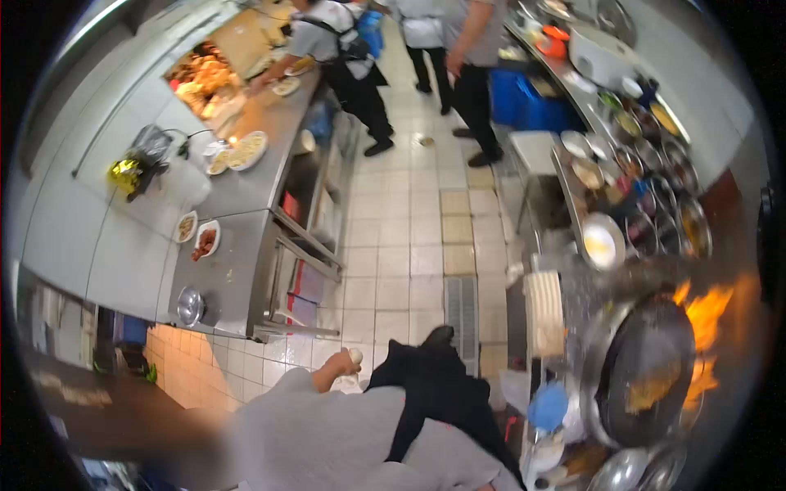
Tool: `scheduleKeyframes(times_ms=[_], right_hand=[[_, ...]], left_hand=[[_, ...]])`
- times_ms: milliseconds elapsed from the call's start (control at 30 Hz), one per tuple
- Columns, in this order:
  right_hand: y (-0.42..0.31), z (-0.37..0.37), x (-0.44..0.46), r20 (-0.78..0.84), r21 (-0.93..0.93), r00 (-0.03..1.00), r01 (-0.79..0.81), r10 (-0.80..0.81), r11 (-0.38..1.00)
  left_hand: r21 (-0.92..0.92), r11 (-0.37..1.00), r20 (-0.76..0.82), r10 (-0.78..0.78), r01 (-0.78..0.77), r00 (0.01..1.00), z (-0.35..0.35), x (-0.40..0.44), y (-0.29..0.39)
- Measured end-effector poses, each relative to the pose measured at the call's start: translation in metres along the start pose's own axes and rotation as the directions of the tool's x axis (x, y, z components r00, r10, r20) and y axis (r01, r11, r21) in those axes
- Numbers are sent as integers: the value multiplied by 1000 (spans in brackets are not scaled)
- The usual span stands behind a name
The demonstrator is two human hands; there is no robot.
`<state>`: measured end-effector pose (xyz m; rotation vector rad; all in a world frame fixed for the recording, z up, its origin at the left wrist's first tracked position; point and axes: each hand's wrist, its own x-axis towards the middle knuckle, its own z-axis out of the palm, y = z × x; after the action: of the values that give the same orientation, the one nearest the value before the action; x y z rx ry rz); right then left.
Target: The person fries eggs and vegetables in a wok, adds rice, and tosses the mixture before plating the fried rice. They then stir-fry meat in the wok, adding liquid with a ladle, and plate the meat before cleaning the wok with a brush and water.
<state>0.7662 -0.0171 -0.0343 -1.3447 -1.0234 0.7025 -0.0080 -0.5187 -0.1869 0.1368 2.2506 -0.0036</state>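
My left hand (pixel 334 369) is held out beside my black apron (pixel 442 401), with its fingers closed around a small round white thing (pixel 355 356). Whether this is an egg or something else I cannot make out. My right hand does not show; my grey sleeve and body fill the bottom of the view. To the right, a dark wok (pixel 647 360) sits over the stove, with some yellow-brown food (pixel 652 388) in it. Tall orange flames (pixel 706 319) rise along its far right side.
A steel counter (pixel 237 266) on the left bears a metal bowl (pixel 191 304), a dish of reddish food (pixel 207 239) and several plates. Seasoning containers (pixel 647 155) and a white bowl (pixel 603 241) line the right side. Other people (pixel 471 74) stand in the tiled aisle ahead.
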Motion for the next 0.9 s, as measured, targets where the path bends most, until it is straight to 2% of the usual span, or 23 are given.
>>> scheduleKeyframes(times_ms=[33, 67, 100, 200, 267, 367, 433, 467, 500, 533, 567, 667, 767, 833, 900], right_hand=[[58, -100, 55, 148, 310, 976, 108, -160, 945], [5, -34, 7, 31, 261, 999, -33, 26, 965], [-27, -11, -22, 8, 334, 994, -105, 108, 937], [-85, -4, -66, 49, 576, 982, -176, 182, 798], [-121, 2, -97, 127, 696, 975, -217, 180, 684], [-156, 29, -144, 344, 786, 931, -358, 124, 505], [-162, 54, -180, 531, 763, 845, -508, 60, 400], [-158, 61, -194, 580, 761, 806, -589, 119, 272], [-171, 84, -214, 494, 817, 842, -535, 217, 214], [-172, 98, -218, 655, 742, 739, -669, 157, 47], [-169, 109, -225, 659, 721, 719, -687, 219, 85], [-139, 151, -230, 480, 630, 749, -656, 456, 415], [-96, 188, -216, 261, 305, 782, -623, 566, 720], [-67, 211, -206, 172, 94, 798, -597, 578, 796], [-30, 223, -193, 184, -18, 807, -569, 562, 822]], left_hand=[[22, 999, 38, -25, 24, 999, 3, -2, 1], [57, 998, 67, 4, -8, 998, -1, 0, 4], [88, 994, 60, 56, -61, 997, 5, 15, 2], [115, 978, 19, 174, -175, 985, 13, 56, 6], [53, 977, -46, 208, -206, 977, -12, 54, 51], [34, 928, -70, 373, -371, 925, -40, 61, 102], [-16, 907, -114, 415, -420, 902, -47, 75, 127], [-42, 897, -139, 431, -440, 891, -50, 79, 137], [-51, 896, -143, 430, -441, 891, -53, 79, 148], [-58, 896, -148, 429, -440, 891, -58, 78, 158], [-60, 896, -149, 429, -441, 891, -63, 75, 163], [-68, 898, -111, 426, -434, 898, -74, 64, 167], [-79, 903, -128, 411, -422, 903, -56, 85, 141], [-62, 918, -119, 382, -391, 916, -57, 84, 122], [14, 920, -126, 390, -391, 912, -42, 97, 92]])
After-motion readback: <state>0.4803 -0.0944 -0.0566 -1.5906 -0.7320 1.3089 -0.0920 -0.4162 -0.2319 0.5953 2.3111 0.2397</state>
